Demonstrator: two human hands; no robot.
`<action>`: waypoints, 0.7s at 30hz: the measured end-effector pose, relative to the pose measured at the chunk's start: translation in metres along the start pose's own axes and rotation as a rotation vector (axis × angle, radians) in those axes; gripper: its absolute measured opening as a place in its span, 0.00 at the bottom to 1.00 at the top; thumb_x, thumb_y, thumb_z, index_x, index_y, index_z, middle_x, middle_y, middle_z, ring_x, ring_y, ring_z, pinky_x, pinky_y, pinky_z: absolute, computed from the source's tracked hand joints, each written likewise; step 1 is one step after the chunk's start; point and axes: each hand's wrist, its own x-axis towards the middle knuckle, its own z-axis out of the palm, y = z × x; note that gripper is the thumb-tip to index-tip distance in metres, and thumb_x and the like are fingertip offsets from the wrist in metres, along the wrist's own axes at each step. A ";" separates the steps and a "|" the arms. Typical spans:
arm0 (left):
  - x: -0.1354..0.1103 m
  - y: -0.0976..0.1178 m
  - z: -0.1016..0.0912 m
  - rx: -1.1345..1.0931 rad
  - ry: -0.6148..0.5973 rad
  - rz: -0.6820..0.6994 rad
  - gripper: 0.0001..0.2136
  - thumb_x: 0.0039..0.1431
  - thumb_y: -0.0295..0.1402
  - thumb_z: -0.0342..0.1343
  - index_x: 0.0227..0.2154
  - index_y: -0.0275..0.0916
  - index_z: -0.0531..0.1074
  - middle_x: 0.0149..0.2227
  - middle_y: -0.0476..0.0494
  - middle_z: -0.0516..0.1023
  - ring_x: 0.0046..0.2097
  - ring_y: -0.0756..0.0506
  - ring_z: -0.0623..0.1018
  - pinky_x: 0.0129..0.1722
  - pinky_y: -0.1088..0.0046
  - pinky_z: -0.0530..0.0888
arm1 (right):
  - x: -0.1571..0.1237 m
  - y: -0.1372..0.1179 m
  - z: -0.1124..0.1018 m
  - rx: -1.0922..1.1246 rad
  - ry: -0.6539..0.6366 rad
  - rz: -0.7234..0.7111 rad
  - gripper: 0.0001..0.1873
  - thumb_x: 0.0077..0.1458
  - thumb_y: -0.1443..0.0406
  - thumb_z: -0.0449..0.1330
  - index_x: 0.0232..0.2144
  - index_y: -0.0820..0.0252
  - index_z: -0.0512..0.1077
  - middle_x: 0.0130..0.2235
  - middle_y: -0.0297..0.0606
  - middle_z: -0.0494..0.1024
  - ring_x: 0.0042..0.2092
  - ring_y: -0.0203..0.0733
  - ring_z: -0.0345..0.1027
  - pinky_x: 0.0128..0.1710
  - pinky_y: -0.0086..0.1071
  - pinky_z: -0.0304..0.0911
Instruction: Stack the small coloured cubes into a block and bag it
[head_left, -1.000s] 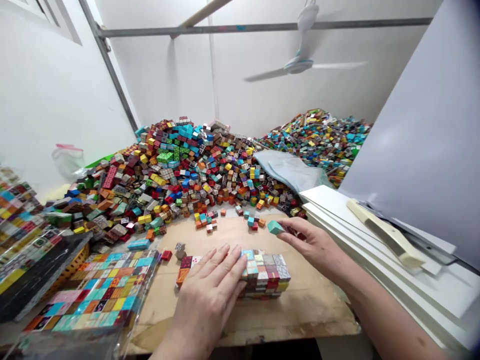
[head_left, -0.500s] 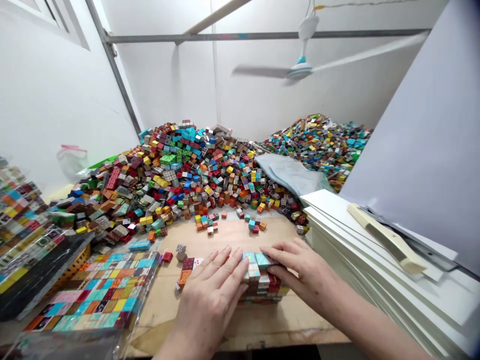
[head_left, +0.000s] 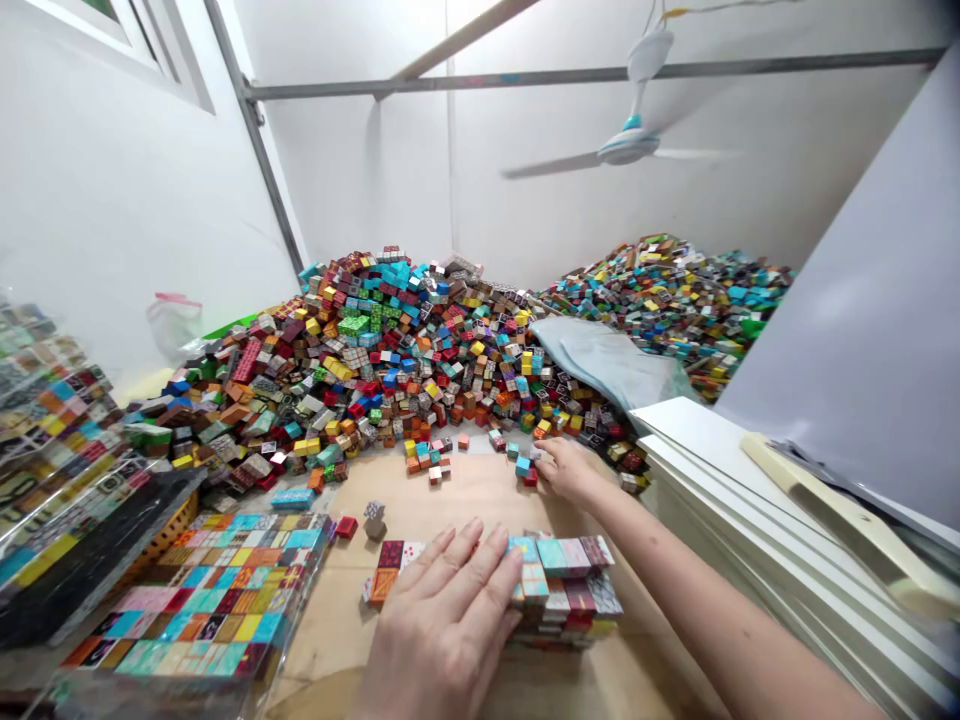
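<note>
My left hand (head_left: 450, 600) lies flat, fingers stretched out, across the top of a rectangular stack of printed toy blocks (head_left: 574, 590). It covers the stack's middle; both ends show, with pink, teal and grey blocks on the right. Farther off, my right hand (head_left: 568, 468) has thumb and fingers closed at a small cluster of loose blocks (head_left: 523, 466). A small block seems pinched there, mostly covered by the fingers. Left of the stack stand a grey block piece (head_left: 374, 520) and a red block (head_left: 346, 527).
A large heap of mixed blocks (head_left: 390, 350) lies behind the wooden board (head_left: 450, 505). At left are a plastic-wrapped block panel (head_left: 217, 590) and a black tray edge (head_left: 82, 560). White sheets (head_left: 750, 500) pile up at right, a cream-handled tool (head_left: 817, 520) on top.
My right hand has left the right end of the stack and moved forward to the loose blocks. My left hand stays on the stack. The camera view has shifted slightly.
</note>
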 end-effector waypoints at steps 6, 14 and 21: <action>0.002 -0.001 0.001 0.021 0.030 0.008 0.12 0.62 0.31 0.48 0.44 0.39 0.74 0.48 0.50 0.76 0.47 0.45 0.77 0.48 0.71 0.75 | 0.023 0.001 0.017 -0.027 -0.150 -0.006 0.13 0.59 0.60 0.54 0.44 0.60 0.69 0.46 0.39 0.72 0.42 0.39 0.69 0.42 0.40 0.67; 0.001 -0.001 0.002 0.002 0.022 -0.001 0.12 0.62 0.31 0.49 0.45 0.39 0.74 0.48 0.49 0.75 0.47 0.45 0.77 0.50 0.71 0.73 | 0.018 0.009 0.018 0.027 -0.191 -0.017 0.12 0.59 0.60 0.54 0.43 0.59 0.70 0.47 0.40 0.72 0.45 0.41 0.68 0.45 0.41 0.66; 0.001 0.000 0.002 0.009 0.031 0.002 0.13 0.62 0.31 0.48 0.45 0.39 0.74 0.49 0.50 0.75 0.48 0.45 0.77 0.50 0.72 0.73 | 0.015 0.003 0.018 0.106 -0.133 0.040 0.13 0.58 0.59 0.55 0.41 0.61 0.70 0.44 0.39 0.73 0.42 0.40 0.69 0.43 0.40 0.66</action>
